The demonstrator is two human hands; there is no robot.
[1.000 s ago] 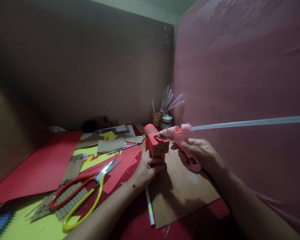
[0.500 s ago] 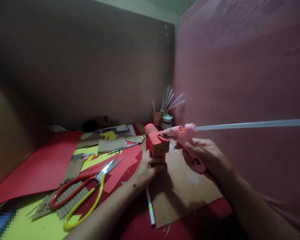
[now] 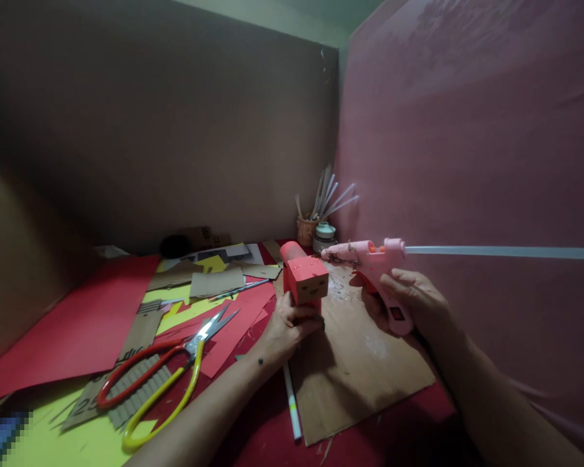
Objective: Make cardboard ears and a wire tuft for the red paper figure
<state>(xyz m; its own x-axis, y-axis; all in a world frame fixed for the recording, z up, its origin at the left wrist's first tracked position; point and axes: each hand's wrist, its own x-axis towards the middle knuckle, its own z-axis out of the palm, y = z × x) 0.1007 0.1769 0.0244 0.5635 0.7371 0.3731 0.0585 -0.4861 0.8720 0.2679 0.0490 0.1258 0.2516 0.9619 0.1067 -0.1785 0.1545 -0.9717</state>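
Sticks [image 3: 329, 191] in cup [image 3: 306, 231] beyond gun [image 3: 378, 263]

- Dim overall; grey wall [image 3: 175, 130] darkest toward the left.
- Soft shadow on the cardboard sheet [image 3: 374, 363], right of the left hand [image 3: 286, 329].
- Glint on the scissors [image 3: 194, 344].
- Wide-angle stretching near the edges.
- Blocky pixelation, lower left corner.

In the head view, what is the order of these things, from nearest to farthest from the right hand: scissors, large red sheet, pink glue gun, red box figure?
1. Pink glue gun: in the right hand.
2. Red box figure: left of it, in the left hand.
3. Scissors: left of the left forearm.
4. Large red sheet: at the far left.
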